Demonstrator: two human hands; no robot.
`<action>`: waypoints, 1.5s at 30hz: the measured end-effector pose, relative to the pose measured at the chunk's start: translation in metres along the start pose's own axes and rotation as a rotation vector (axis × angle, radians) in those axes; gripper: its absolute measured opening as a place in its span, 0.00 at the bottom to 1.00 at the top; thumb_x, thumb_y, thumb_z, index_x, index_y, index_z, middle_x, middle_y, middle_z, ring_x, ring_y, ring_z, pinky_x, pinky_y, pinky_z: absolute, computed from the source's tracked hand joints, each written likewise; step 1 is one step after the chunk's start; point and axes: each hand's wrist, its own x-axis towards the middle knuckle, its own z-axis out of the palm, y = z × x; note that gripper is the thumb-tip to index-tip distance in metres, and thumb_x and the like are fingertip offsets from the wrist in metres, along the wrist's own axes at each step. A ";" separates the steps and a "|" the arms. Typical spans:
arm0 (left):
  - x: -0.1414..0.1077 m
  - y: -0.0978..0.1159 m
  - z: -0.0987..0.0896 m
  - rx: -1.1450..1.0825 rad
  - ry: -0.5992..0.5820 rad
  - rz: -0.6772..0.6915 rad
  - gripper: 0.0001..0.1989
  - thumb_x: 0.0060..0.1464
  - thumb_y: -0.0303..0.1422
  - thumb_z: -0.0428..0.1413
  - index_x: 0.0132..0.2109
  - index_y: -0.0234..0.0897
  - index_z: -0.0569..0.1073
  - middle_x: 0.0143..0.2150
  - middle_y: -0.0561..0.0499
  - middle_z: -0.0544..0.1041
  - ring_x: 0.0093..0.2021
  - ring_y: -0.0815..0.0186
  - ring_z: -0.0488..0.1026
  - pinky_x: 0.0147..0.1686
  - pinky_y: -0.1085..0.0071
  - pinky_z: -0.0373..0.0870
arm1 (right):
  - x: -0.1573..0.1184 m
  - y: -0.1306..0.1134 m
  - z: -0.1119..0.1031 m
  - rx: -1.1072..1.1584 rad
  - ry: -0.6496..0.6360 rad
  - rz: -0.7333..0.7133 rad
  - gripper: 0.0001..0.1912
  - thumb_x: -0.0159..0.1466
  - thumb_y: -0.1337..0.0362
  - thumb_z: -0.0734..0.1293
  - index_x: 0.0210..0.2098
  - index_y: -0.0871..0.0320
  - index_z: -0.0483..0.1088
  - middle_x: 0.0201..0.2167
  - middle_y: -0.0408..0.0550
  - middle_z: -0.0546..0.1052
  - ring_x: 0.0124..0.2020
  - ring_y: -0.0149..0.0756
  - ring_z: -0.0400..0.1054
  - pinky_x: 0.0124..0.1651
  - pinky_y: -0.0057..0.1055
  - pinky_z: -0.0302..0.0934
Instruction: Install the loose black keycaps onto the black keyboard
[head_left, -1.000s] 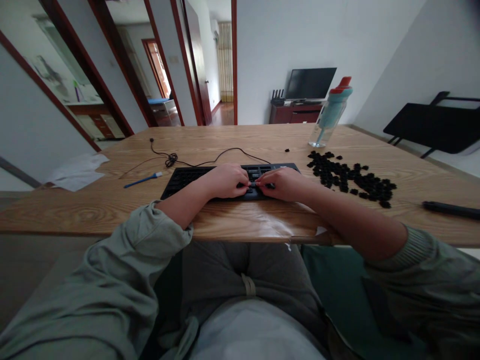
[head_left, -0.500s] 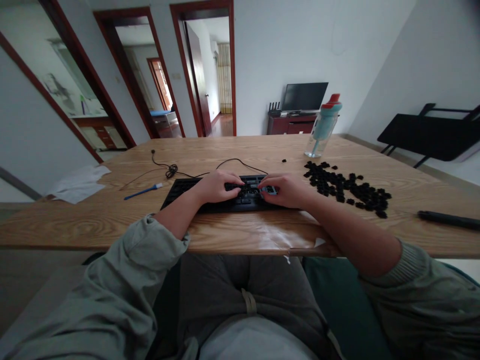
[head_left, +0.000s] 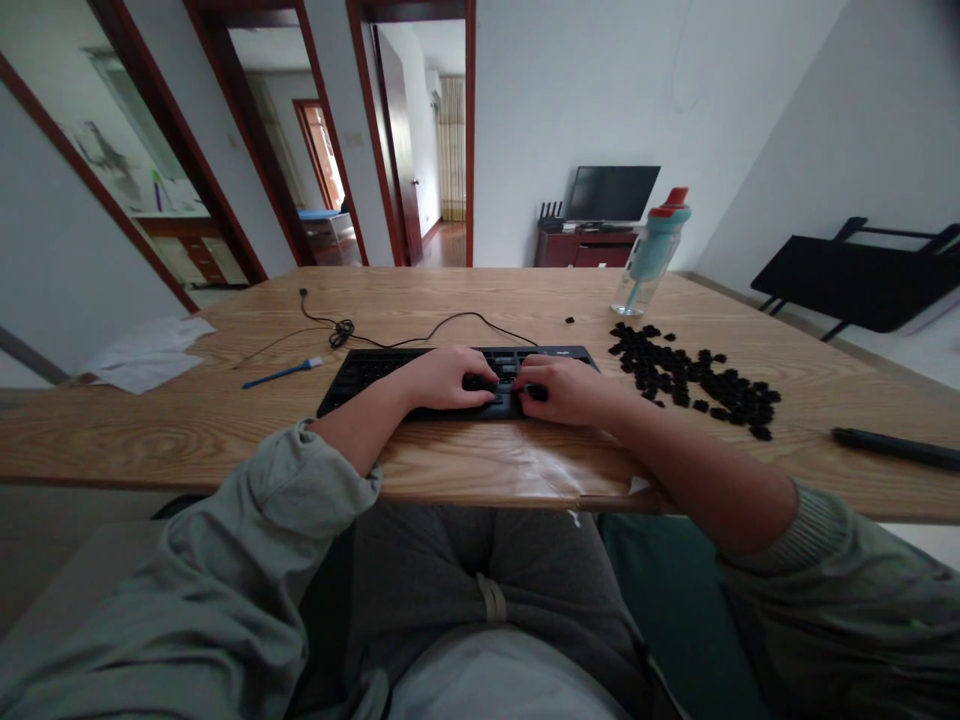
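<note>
A black keyboard (head_left: 360, 369) lies on the wooden table (head_left: 187, 420) in front of me, its cable (head_left: 450, 322) running to the back. My left hand (head_left: 442, 379) rests on the keyboard's middle with its fingers curled down onto it. My right hand (head_left: 566, 388) is right beside it, fingertips pinched on a small dark keycap (head_left: 537, 392) at the keyboard's near edge. The two hands almost touch. A pile of loose black keycaps (head_left: 694, 378) lies to the right of the keyboard.
A teal bottle with a red lid (head_left: 651, 252) stands behind the keycaps. A blue brush (head_left: 281, 373) and white paper (head_left: 146, 350) lie to the left. A black stick-like object (head_left: 896, 447) lies at far right. One stray keycap (head_left: 570, 320) sits behind the keyboard.
Both hands have shifted slightly toward the keyboard's near edge. The small pale piece seen at my right fingertips half a second ago no longer shows. The view dipped a little.
</note>
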 end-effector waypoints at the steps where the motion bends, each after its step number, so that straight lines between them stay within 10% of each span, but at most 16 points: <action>1: 0.000 0.000 0.000 0.001 -0.003 0.002 0.15 0.56 0.37 0.59 0.49 0.37 0.80 0.45 0.45 0.81 0.46 0.61 0.77 0.49 0.67 0.70 | 0.000 -0.001 0.000 -0.015 0.014 0.027 0.14 0.60 0.63 0.66 0.44 0.57 0.77 0.41 0.51 0.79 0.37 0.39 0.73 0.41 0.32 0.62; 17: 0.004 0.006 -0.002 0.084 -0.034 -0.080 0.27 0.48 0.53 0.63 0.47 0.37 0.79 0.45 0.44 0.78 0.48 0.56 0.74 0.50 0.64 0.68 | 0.026 -0.037 0.011 -0.290 -0.045 0.315 0.18 0.67 0.57 0.58 0.43 0.64 0.74 0.42 0.62 0.79 0.39 0.49 0.74 0.40 0.38 0.61; 45: -0.005 -0.007 -0.007 -0.011 -0.036 -0.094 0.29 0.45 0.51 0.66 0.51 0.40 0.78 0.54 0.45 0.75 0.54 0.57 0.72 0.55 0.65 0.66 | 0.003 -0.005 -0.010 -0.043 -0.055 0.055 0.14 0.60 0.63 0.66 0.44 0.55 0.78 0.39 0.49 0.78 0.34 0.36 0.70 0.37 0.30 0.58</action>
